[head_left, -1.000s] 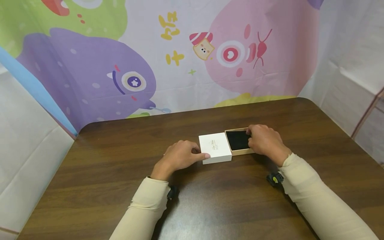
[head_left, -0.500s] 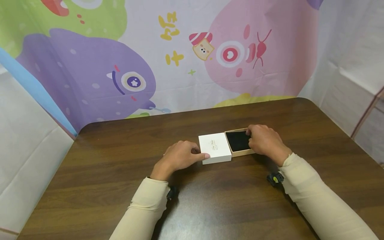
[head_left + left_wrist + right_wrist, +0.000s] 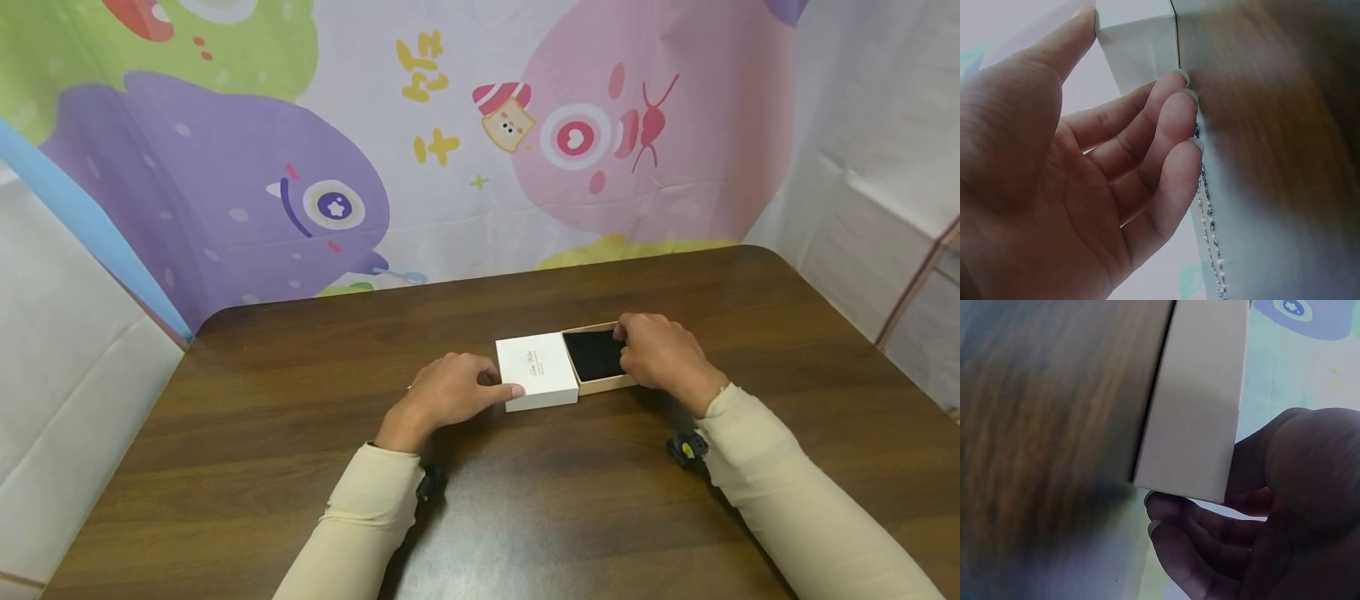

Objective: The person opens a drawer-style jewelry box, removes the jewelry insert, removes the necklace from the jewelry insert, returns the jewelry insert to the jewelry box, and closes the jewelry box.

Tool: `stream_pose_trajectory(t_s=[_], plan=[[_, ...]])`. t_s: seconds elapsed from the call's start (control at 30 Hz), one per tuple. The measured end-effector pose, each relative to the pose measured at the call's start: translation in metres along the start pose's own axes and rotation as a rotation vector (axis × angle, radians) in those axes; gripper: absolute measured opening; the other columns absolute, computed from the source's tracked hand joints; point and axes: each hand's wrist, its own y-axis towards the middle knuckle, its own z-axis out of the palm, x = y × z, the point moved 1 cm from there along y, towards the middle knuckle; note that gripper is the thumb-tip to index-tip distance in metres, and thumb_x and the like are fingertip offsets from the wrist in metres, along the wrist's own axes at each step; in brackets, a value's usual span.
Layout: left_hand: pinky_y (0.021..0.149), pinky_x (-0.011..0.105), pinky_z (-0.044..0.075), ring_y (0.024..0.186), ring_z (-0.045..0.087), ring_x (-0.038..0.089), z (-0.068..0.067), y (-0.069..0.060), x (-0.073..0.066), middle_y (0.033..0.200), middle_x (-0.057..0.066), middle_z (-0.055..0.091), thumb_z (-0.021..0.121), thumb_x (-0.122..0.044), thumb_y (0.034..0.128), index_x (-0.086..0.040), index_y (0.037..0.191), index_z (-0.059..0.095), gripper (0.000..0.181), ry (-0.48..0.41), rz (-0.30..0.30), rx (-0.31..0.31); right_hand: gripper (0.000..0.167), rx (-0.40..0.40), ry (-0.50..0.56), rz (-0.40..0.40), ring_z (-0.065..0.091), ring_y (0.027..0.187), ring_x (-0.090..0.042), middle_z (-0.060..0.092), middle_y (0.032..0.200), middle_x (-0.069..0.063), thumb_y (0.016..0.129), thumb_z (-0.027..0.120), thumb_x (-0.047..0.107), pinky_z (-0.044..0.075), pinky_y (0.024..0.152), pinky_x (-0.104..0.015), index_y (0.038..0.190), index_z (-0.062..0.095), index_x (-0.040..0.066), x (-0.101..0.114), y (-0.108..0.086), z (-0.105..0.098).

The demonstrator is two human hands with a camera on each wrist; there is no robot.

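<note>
A small white box lid (image 3: 532,362) with gold lettering lies on the wooden table. The left hand (image 3: 453,387) holds it at its left end, thumb on the top near the front corner. In the left wrist view, the other fingers curl beside the lid, and a thin silver chain (image 3: 1210,225) runs past the fingertips; whether they hold it cannot be told. Right of the lid, against its edge, is a shallow tan-sided box base (image 3: 606,385) with a black pad (image 3: 592,354). The right hand (image 3: 663,354) grips the base's right end, hiding that end.
The brown table (image 3: 480,508) extends around the box. Behind it hangs a cartoon-printed cloth (image 3: 457,200), and pale cloth panels stand at both sides. Each wrist bears a small black device, including one under the right sleeve (image 3: 686,448).
</note>
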Motion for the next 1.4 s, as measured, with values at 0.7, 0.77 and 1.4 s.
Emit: stream_pose_trajectory(t_s=[0.7, 0.77, 1.4], plan=[[0.067, 0.034, 0.045, 0.073, 0.058, 0.012, -0.0017, 0.0024, -0.0012, 0.092, -0.01, 0.071, 0.068, -0.062, 0.0877, -0.02, 0.105, 0.078, 0.046, -0.008, 0.019, -0.003, 0.009, 0.032, -0.019, -0.015, 0.059, 0.079, -0.027, 0.065, 0.09, -0.009, 0.088, 0.06, 0.005, 0.048, 0.068, -0.048, 0.095, 0.066, 0.006, -0.0022, -0.0006, -0.0063], [0.067, 0.034, 0.045, 0.073, 0.058, 0.012, -0.0017, 0.0026, -0.0013, 0.092, -0.01, 0.07, 0.068, -0.062, 0.0876, -0.02, 0.105, 0.077, 0.046, -0.008, 0.016, -0.001, 0.008, 0.034, -0.019, -0.018, 0.059, 0.078, -0.027, 0.064, 0.089, -0.008, 0.089, 0.06, 0.006, 0.048, 0.067, -0.047, 0.094, 0.066, 0.006, -0.002, -0.0008, -0.0065], [0.069, 0.035, 0.046, 0.075, 0.058, 0.012, 0.0002, 0.0004, 0.0014, 0.094, -0.01, 0.071, 0.066, -0.062, 0.0882, -0.021, 0.104, 0.077, 0.046, -0.009, 0.016, 0.006, 0.008, 0.073, -0.022, -0.039, 0.058, 0.078, -0.025, 0.063, 0.088, -0.007, 0.088, 0.059, 0.005, 0.048, 0.069, -0.045, 0.093, 0.066, 0.005, 0.0009, -0.003, -0.0048]])
